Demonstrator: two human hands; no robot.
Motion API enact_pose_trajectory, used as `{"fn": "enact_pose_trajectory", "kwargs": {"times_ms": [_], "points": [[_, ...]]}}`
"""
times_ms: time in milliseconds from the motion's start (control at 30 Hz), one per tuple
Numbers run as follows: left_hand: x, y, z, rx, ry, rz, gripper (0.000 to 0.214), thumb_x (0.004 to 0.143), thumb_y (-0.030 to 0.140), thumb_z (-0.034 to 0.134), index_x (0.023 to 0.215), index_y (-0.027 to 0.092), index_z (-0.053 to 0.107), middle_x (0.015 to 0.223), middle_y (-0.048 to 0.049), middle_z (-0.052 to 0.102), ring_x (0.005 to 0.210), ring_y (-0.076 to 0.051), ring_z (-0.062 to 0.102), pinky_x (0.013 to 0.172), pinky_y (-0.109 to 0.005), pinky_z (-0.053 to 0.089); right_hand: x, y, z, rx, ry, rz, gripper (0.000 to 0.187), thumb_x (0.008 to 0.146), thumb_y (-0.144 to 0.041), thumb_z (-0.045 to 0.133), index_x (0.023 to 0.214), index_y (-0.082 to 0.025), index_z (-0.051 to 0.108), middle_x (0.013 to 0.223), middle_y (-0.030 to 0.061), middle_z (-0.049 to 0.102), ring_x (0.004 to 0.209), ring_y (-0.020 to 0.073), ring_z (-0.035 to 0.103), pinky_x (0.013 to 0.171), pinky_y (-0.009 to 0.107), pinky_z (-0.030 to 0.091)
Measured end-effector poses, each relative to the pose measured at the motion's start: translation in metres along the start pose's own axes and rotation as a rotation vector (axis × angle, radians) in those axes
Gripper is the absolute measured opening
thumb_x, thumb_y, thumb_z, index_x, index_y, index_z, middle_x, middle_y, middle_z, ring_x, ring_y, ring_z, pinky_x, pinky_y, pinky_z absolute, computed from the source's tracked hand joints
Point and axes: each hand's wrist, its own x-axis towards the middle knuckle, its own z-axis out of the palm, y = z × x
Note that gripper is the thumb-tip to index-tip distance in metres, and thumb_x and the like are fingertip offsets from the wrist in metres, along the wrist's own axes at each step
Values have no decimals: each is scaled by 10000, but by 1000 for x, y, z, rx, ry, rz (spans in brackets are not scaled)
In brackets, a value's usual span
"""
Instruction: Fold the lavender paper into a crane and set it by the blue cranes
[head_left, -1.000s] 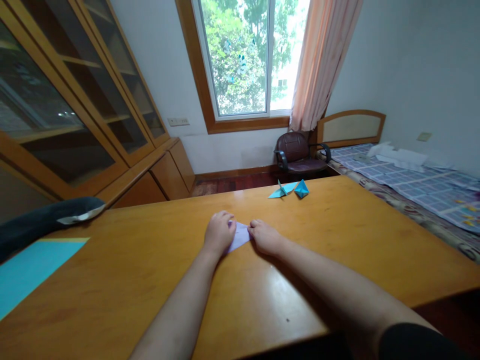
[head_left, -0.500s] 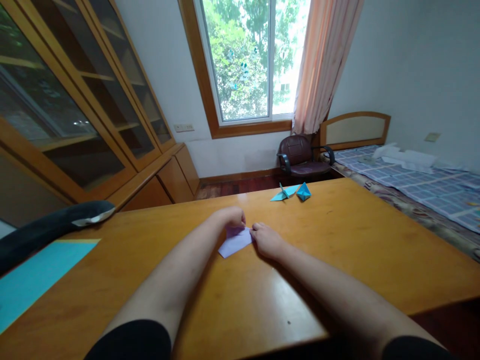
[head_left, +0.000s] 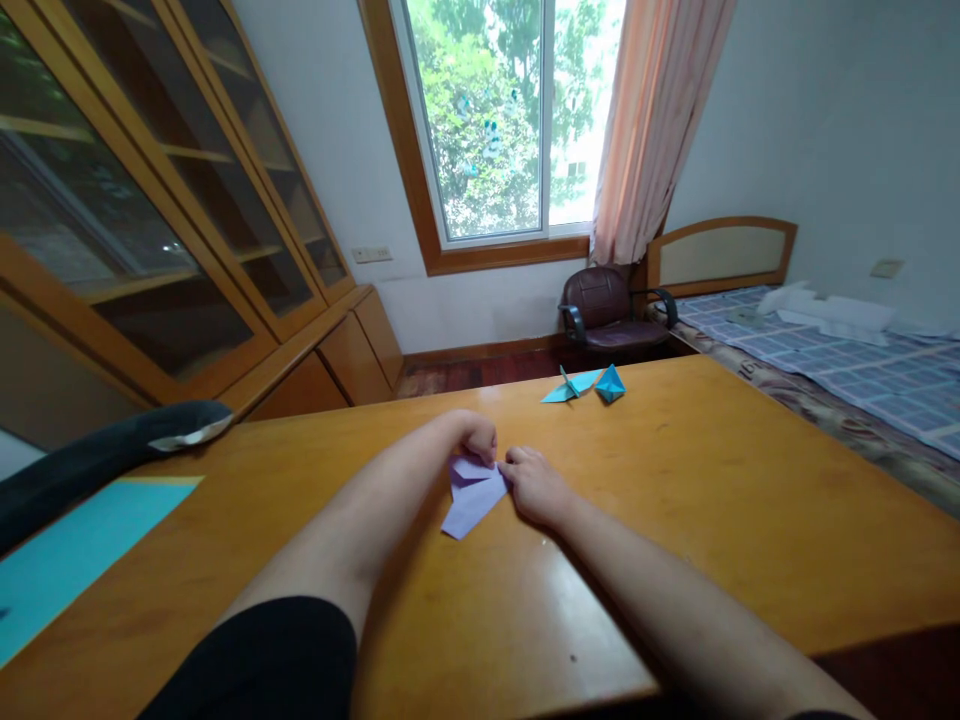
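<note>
A folded sheet of purple paper (head_left: 474,502) lies on the wooden table between my hands, its flaps spread toward the lower left. My left hand (head_left: 478,437) is closed at the paper's top edge, fingers curled and pressing near its right corner. At that same corner, my right hand (head_left: 530,482) pinches the paper's right side. The fingertips of both hands nearly meet there, and they partly hide the fold.
Toward the table's far edge sit a light-blue paper crane (head_left: 571,386) and a blue folded paper piece (head_left: 610,384). A turquoise sheet (head_left: 90,550) and a dark plush object (head_left: 112,450) are at the left. Beyond stand a chair (head_left: 611,310) and a bed (head_left: 840,345).
The purple paper has turned slightly, and a gap between its flaps has opened wider. My left hand has shifted a little to the right, closer to my right hand.
</note>
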Motion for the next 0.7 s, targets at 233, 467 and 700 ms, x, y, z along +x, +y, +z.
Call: {"fn": "enact_pose_trajectory", "kwargs": {"times_ms": [233,467,700], "points": [[-12,-6,8,102,182,83,202,675,255,669,860,197,727,708,12,678,624,-127,554,614,-223,436,1,1,1,-40,35,38,229,904,-194,471,855,-176,694,888,77,602,856,199,509,775,301,345],[-48,16,55,204,566,68,291,862,216,444,970,137,703,1073,-154,647,1012,-262,579,869,-363,434,6,5,7,-23,21,9,214,868,-135,483,832,-153,693,899,82,627,856,182,528,804,274,370],[-64,20,119,262,744,100,333,927,192,349,963,154,678,994,-120,620,929,-229,579,794,-327,454,5,-1,3,-46,-20,81,241,893,-162,461,850,-137,696,912,103,634,857,190,543,795,276,390]]}}
